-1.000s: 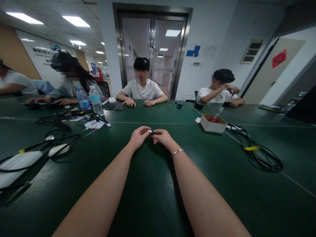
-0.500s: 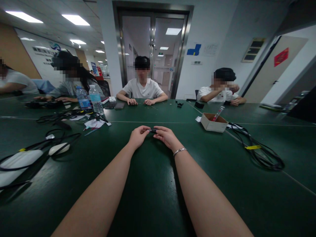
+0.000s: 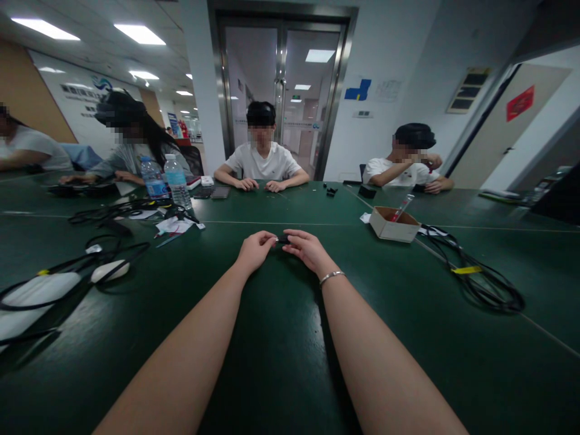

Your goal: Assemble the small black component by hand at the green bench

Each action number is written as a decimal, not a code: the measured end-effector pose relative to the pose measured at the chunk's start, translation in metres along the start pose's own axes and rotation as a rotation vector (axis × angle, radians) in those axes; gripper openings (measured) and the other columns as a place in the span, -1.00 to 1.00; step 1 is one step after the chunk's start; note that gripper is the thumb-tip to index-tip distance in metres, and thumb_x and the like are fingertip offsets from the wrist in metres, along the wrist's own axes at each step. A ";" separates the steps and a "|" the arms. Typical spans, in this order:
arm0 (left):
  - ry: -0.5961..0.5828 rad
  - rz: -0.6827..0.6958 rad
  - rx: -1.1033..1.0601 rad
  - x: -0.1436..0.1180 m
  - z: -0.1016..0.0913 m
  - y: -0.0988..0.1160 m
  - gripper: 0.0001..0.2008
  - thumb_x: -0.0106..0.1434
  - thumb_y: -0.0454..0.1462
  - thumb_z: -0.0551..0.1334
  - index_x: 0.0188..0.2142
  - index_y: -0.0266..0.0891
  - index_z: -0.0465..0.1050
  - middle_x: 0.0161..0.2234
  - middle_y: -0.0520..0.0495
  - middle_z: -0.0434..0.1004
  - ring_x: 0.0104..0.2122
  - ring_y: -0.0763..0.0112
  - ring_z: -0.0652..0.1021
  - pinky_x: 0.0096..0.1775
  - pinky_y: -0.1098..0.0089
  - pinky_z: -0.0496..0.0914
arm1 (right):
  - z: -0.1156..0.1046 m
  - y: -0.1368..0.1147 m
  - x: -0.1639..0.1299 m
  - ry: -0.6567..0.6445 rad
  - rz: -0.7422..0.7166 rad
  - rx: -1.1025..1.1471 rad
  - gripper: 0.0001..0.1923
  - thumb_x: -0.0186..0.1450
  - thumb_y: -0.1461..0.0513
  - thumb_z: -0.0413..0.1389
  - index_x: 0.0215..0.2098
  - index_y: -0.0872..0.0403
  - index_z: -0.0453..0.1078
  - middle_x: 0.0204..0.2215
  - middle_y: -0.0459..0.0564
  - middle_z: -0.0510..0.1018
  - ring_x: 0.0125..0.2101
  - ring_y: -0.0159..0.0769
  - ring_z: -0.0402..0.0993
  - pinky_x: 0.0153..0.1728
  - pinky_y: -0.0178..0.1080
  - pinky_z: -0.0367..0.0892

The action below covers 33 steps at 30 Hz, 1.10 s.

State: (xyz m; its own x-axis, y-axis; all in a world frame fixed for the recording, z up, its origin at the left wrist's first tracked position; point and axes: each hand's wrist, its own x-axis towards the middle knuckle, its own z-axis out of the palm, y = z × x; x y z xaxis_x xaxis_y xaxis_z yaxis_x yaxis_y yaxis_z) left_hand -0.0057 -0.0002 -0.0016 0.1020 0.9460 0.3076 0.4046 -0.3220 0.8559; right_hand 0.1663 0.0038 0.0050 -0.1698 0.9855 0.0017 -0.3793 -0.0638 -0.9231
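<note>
Both my arms stretch forward over the dark green table point(image 3: 281, 338). My left hand point(image 3: 254, 249) and my right hand point(image 3: 309, 249) meet at the middle, fingertips pinched on a small black and silver part point(image 3: 281, 240) held between them, just above the tabletop. A silver bracelet point(image 3: 331, 277) circles my right wrist. The part is too small to tell what it is.
A small cardboard box point(image 3: 392, 225) with a red pen stands to the right, beside a coiled black cable point(image 3: 480, 281). On the left lie cables, a white mouse point(image 3: 109, 270), papers and two water bottles point(image 3: 170, 180). Several people sit along the far side.
My hands have lowered slightly toward the table and stayed together on the small part. The view has tilted a little; the people opposite shifted only slightly.
</note>
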 end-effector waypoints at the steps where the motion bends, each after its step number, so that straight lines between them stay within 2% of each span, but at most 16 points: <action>1: 0.000 -0.008 0.009 0.000 0.000 0.000 -0.80 0.21 -0.20 0.17 -0.24 -0.23 0.49 -0.38 -0.04 0.56 -0.32 0.36 0.54 -0.21 0.37 0.38 | 0.000 0.000 0.000 -0.006 -0.001 -0.004 -0.80 0.23 0.49 0.08 -0.27 0.19 0.49 -0.48 -0.02 0.51 -0.50 -0.41 0.47 -0.33 -0.31 0.54; 12: -0.018 -0.046 0.074 0.002 -0.002 -0.003 -0.68 0.22 -0.08 0.09 -0.28 -0.24 0.49 -0.46 -0.02 0.53 -0.44 0.39 0.48 -0.36 0.41 0.30 | -0.001 0.001 0.000 -0.034 -0.008 -0.030 -0.80 0.21 0.48 0.10 -0.26 0.17 0.49 -0.45 -0.01 0.50 -0.48 -0.40 0.45 -0.28 -0.26 0.55; 17: -0.025 -0.053 0.127 0.003 -0.003 -0.003 -0.63 0.23 -0.03 0.04 -0.38 -0.23 0.46 -0.49 -0.01 0.51 -0.48 0.40 0.44 -0.38 0.41 0.26 | -0.001 0.000 -0.001 -0.060 0.006 -0.035 -0.78 0.20 0.48 0.09 -0.25 0.17 0.48 -0.44 -0.02 0.51 -0.49 -0.40 0.47 -0.29 -0.28 0.55; 23: -0.025 -0.071 0.158 0.002 -0.004 -0.001 -0.61 0.23 -0.02 0.03 -0.48 -0.23 0.42 -0.52 0.00 0.48 -0.53 0.42 0.39 -0.42 0.40 0.20 | 0.000 -0.001 -0.002 -0.073 0.017 -0.043 -0.76 0.18 0.50 0.09 -0.25 0.17 0.47 -0.37 0.01 0.53 -0.47 -0.38 0.50 -0.27 -0.26 0.54; 33: -0.026 -0.081 0.206 -0.001 -0.005 0.003 -0.58 0.24 -0.01 0.00 -0.54 -0.22 0.38 -0.57 0.01 0.41 -0.55 0.41 0.37 -0.45 0.40 0.17 | 0.000 -0.001 -0.002 -0.084 0.020 -0.043 -0.78 0.18 0.50 0.12 -0.27 0.17 0.47 -0.36 -0.01 0.51 -0.44 -0.40 0.50 -0.31 -0.31 0.55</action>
State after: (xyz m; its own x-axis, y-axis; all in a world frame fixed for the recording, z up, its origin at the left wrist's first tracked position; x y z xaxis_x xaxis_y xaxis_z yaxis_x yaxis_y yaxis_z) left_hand -0.0090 -0.0018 0.0026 0.0843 0.9701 0.2278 0.5897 -0.2328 0.7733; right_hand 0.1672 0.0015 0.0057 -0.2534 0.9673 0.0142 -0.3364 -0.0743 -0.9388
